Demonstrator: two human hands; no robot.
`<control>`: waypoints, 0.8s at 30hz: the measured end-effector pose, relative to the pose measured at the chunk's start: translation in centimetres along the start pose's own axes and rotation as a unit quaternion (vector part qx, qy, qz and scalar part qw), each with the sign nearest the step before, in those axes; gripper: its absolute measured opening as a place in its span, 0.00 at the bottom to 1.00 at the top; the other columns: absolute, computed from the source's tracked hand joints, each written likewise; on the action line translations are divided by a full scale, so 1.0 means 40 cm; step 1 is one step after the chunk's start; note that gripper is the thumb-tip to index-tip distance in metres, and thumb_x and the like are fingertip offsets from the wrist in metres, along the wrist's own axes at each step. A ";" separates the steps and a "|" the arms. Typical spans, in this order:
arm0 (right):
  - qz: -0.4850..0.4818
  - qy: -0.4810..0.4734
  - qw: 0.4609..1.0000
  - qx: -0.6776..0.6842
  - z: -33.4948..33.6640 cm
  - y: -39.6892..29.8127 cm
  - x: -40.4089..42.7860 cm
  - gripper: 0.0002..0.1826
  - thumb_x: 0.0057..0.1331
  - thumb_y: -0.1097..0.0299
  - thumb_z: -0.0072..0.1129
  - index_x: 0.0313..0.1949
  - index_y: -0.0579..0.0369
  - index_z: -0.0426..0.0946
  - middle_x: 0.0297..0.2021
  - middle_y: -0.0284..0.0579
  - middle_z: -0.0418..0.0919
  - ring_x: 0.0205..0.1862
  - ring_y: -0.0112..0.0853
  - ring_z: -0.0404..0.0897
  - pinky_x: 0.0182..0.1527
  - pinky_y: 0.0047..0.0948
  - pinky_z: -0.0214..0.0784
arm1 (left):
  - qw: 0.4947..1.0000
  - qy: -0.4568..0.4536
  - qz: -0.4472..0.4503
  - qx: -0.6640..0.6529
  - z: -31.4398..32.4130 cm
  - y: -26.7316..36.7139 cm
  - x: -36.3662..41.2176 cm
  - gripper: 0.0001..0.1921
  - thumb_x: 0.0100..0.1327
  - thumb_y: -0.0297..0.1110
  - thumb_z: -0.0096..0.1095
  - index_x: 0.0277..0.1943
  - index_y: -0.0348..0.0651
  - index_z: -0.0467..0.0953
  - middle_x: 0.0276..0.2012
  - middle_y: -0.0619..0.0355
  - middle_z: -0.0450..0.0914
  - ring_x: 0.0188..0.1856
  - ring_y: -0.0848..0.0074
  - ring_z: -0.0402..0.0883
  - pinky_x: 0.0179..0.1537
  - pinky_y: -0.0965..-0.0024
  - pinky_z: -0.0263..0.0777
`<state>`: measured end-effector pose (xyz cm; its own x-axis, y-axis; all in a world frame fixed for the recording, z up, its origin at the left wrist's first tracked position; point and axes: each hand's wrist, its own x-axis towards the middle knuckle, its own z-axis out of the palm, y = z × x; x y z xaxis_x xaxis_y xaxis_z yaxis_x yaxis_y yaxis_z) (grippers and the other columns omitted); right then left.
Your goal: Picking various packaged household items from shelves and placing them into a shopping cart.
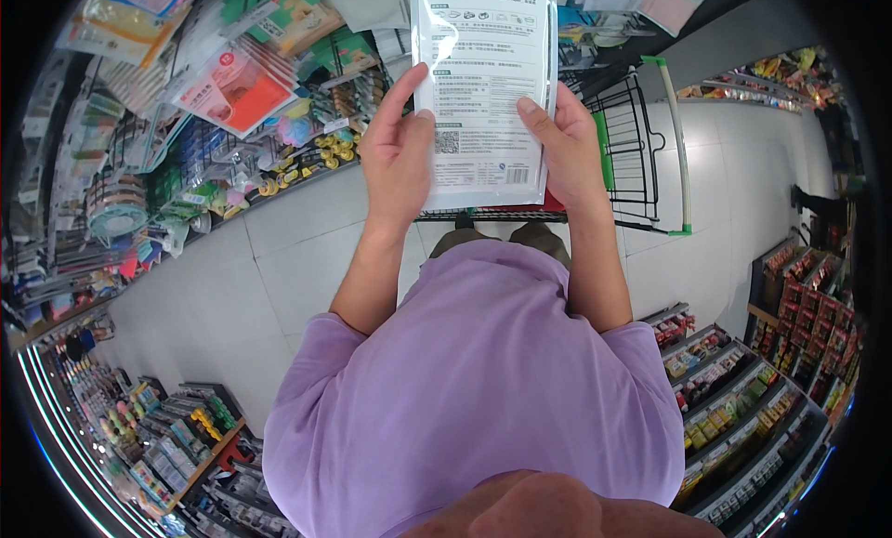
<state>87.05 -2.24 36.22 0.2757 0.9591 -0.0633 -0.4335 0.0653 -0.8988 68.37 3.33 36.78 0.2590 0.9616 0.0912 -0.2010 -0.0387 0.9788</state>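
Observation:
Both of my hands hold up a flat, glossy white plastic packet, its printed side towards me. Writing, small pictures, a square code and a barcode cover that side. My left hand grips the left edge, thumb and forefinger along it. On the right edge, my right hand has its thumb on the printed face and its fingers behind. Below and behind the packet is a wire shopping cart with a green-ended handle bar. Part of a red thing shows beneath the packet; the rest is hidden.
Hanging goods crowd the rack at the left and front, among them a red-and-white packet. Stocked shelves stand behind to the right, and others behind to the left. Pale tiled floor runs between them. Dark legs show at the far right.

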 end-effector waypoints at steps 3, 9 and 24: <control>-0.003 -0.027 1.000 -0.003 0.002 -0.014 0.010 0.19 0.75 0.71 0.58 0.61 0.66 0.71 0.52 0.47 0.83 0.50 0.26 0.82 0.55 0.27 0.75 | 1.000 0.020 0.013 0.000 0.013 0.021 -0.008 0.25 0.70 0.19 0.50 0.70 0.32 0.69 0.59 0.52 0.80 0.53 0.80 0.79 0.56 0.76 0.71; -0.015 -0.042 0.999 0.000 -0.013 -0.043 0.012 0.18 0.75 0.70 0.58 0.60 0.66 0.72 0.51 0.47 0.83 0.49 0.25 0.82 0.52 0.25 0.76 | 0.998 0.044 0.033 0.008 0.048 0.029 -0.021 0.25 0.70 0.19 0.52 0.69 0.34 0.70 0.41 0.63 0.75 0.39 0.88 0.71 0.42 0.81 0.64; -0.022 -0.036 0.999 0.032 -0.187 -0.126 -0.045 0.18 0.74 0.72 0.59 0.60 0.66 0.73 0.52 0.46 0.83 0.50 0.24 0.82 0.54 0.25 0.75 | 0.997 0.033 0.053 0.035 0.236 0.021 -0.061 0.25 0.69 0.18 0.54 0.69 0.35 0.71 0.26 0.73 0.70 0.27 0.94 0.62 0.30 0.85 0.57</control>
<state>95.17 -6.34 37.63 0.2344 0.9721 0.0082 -0.4778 0.1226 -0.8699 76.49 -1.62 39.10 0.1776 0.9666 0.1846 -0.1576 -0.1572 0.9749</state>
